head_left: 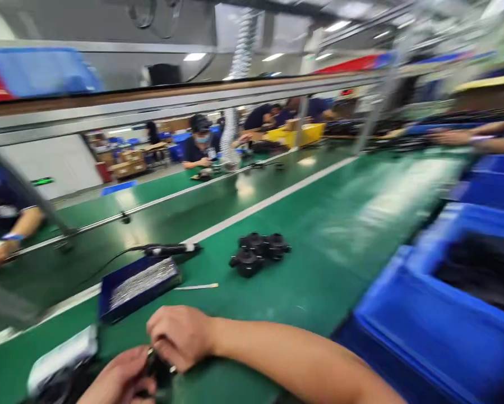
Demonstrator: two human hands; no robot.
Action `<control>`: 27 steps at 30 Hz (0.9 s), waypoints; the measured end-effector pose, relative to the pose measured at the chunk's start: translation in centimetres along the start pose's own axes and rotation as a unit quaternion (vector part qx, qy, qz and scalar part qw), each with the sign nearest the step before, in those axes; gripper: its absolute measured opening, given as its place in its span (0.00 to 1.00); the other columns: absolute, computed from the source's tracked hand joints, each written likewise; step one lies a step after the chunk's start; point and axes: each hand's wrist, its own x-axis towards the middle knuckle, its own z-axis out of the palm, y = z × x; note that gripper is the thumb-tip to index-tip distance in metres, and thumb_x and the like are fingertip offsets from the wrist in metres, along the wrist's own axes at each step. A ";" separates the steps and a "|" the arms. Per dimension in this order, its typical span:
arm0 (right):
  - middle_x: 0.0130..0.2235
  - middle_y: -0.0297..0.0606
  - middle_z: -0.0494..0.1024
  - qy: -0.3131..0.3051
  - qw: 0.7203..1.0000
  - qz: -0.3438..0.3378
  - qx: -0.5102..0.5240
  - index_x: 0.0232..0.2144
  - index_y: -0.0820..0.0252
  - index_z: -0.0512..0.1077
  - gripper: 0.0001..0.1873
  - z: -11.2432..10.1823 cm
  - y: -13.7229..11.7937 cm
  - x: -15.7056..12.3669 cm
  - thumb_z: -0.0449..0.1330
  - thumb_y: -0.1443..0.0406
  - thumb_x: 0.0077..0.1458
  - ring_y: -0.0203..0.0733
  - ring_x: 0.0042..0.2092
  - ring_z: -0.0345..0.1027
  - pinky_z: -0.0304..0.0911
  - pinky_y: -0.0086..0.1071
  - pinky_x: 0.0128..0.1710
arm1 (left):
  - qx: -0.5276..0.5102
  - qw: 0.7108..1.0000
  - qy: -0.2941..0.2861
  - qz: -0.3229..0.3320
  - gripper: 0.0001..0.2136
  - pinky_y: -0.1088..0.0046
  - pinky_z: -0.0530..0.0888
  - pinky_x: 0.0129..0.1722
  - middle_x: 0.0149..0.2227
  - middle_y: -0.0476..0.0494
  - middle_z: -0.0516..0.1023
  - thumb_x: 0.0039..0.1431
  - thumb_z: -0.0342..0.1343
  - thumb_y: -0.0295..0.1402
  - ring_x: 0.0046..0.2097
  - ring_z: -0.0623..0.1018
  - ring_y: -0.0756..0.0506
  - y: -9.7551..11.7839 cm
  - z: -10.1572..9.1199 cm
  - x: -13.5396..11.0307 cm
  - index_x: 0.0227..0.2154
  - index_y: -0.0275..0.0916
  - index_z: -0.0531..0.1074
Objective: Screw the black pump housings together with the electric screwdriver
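Both hands are low down, close together, near 7 o'clock in the view. The left hand (128, 373) points to 2 o'clock, its fingers bent. The right hand (180, 334) is just past it — back up, fingers curled down. The bare right arm (285, 349) runs from there toward 4 o'clock.

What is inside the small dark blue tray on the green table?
The dark blue tray holds many small silvery pieces, too blurred to identify. They cover most of its floor; whatever lies beneath them cannot be seen.
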 end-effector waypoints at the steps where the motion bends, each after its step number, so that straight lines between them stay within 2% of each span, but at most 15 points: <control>1: 0.35 0.41 0.77 0.048 0.998 -0.010 0.029 0.39 0.56 0.64 0.02 0.4 0.3 0.0 0.52 0.65 0.65 0.42 0.38 0.75 0.73 0.32 0.40 | -0.039 0.999 0.015 -0.001 0.13 0.67 0.81 0.34 0.35 0.46 0.77 0.61 0.66 0.40 0.34 0.79 0.46 -0.5 -0.9 -0.5 0.41 0.35 0.75; 3: 0.36 0.41 0.76 0.067 0.996 -0.014 0.063 0.41 0.55 0.62 0.02 0.2 0.4 -0.4 0.51 0.66 0.65 0.43 0.37 0.73 0.73 0.35 0.38 | -0.139 0.990 -0.022 0.000 0.17 0.70 0.81 0.28 0.29 0.49 0.73 0.50 0.74 0.39 0.29 0.77 0.48 -1.0 -1.7 -0.7 0.35 0.35 0.75; 5: 0.36 0.42 0.75 0.062 0.995 -0.013 0.073 0.42 0.55 0.61 0.03 -0.3 0.1 -0.8 0.50 0.67 0.66 0.44 0.37 0.72 0.72 0.36 0.38 | -0.171 0.985 -0.034 0.006 0.21 0.71 0.80 0.26 0.27 0.50 0.73 0.43 0.77 0.41 0.26 0.76 0.50 -0.9 -1.6 -0.5 0.31 0.34 0.74; 7: 0.37 0.42 0.75 0.053 0.996 -0.010 0.074 0.43 0.55 0.61 0.03 -0.6 -0.3 -0.8 0.49 0.67 0.67 0.45 0.37 0.71 0.72 0.37 0.38 | -0.165 0.986 -0.024 0.020 0.23 0.72 0.81 0.26 0.26 0.49 0.73 0.40 0.79 0.43 0.25 0.75 0.51 -0.7 -1.3 -0.4 0.29 0.34 0.74; 13: 0.36 0.43 0.74 0.055 0.997 -0.035 0.049 0.42 0.56 0.61 0.03 -0.2 -0.2 -0.5 0.49 0.67 0.68 0.44 0.34 0.68 0.70 0.37 0.34 | -0.130 0.990 -0.022 0.043 0.24 0.71 0.82 0.27 0.28 0.44 0.75 0.41 0.78 0.48 0.27 0.76 0.50 0.3 -1.3 -1.6 0.29 0.32 0.77; 20: 0.36 0.42 0.74 0.054 0.997 -0.040 0.033 0.42 0.56 0.62 0.03 -0.7 -0.1 -0.4 0.49 0.68 0.68 0.43 0.33 0.67 0.69 0.36 0.34 | -0.115 0.990 -0.044 0.061 0.21 0.72 0.83 0.30 0.31 0.44 0.72 0.45 0.77 0.45 0.33 0.74 0.50 0.8 -1.5 -2.4 0.34 0.32 0.83; 24: 0.35 0.42 0.74 0.059 0.997 -0.039 0.028 0.42 0.57 0.62 0.03 -0.7 -0.1 -0.3 0.50 0.68 0.67 0.43 0.34 0.67 0.69 0.35 0.34 | -0.130 0.989 -0.044 0.061 0.20 0.73 0.83 0.30 0.33 0.44 0.71 0.44 0.78 0.44 0.34 0.73 0.50 0.8 -1.5 -2.4 0.32 0.33 0.83; 27: 0.35 0.42 0.74 0.062 0.997 -0.047 0.022 0.41 0.57 0.62 0.03 -0.7 -0.1 -0.2 0.51 0.69 0.65 0.43 0.34 0.67 0.69 0.34 0.34 | -0.092 0.993 -0.034 0.070 0.20 0.74 0.82 0.30 0.32 0.45 0.70 0.46 0.76 0.45 0.33 0.72 0.50 0.8 -1.5 -2.5 0.33 0.32 0.83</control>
